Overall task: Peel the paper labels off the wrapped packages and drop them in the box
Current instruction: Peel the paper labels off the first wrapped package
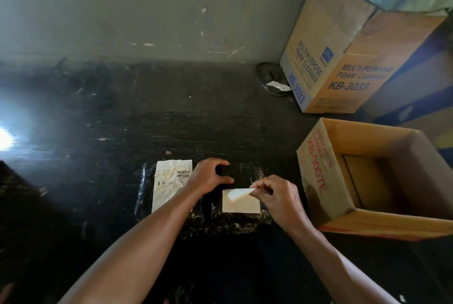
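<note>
While a larger label [171, 186] lies stuck at the left, the left hand [208, 177] clamps the wrapped package [220, 220] in a curled grip, likely steadying it. The right hand [279, 196] pinches the small label [241, 200] by its lifted corner, with the open box [367, 218] close by for dropping.

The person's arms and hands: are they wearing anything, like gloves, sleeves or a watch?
Nothing shows. The left hand and right hand are bare, with no gloves, and no ring is visible. The left forearm and right forearm are bare down to the bottom edge of the head view: no sleeves, watch, bracelet or markings.
</note>
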The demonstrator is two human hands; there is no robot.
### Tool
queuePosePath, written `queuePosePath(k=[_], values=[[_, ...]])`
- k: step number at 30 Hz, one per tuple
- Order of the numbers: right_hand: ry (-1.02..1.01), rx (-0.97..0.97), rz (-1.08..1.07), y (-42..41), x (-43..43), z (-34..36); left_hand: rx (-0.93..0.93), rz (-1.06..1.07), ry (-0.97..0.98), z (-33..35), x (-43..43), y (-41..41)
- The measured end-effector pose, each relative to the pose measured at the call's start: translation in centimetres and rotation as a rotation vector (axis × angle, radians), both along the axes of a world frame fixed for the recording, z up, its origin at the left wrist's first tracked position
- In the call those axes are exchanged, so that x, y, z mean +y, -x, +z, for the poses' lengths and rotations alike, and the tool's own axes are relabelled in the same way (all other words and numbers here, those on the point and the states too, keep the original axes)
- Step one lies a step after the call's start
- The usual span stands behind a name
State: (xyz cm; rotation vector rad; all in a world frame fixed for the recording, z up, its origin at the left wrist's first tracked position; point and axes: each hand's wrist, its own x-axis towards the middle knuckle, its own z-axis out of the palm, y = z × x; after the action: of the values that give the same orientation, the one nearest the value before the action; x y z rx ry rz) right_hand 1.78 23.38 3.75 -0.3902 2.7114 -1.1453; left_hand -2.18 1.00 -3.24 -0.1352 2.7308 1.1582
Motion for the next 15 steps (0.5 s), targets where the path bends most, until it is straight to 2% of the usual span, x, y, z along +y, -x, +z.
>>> queuePosePath(k=[15], values=[[0.123, 0.065, -0.025, -2.0, 0.6, -1.5, 0.049, -0.047, 0.081, -1.8, 0.1, 0.3]])
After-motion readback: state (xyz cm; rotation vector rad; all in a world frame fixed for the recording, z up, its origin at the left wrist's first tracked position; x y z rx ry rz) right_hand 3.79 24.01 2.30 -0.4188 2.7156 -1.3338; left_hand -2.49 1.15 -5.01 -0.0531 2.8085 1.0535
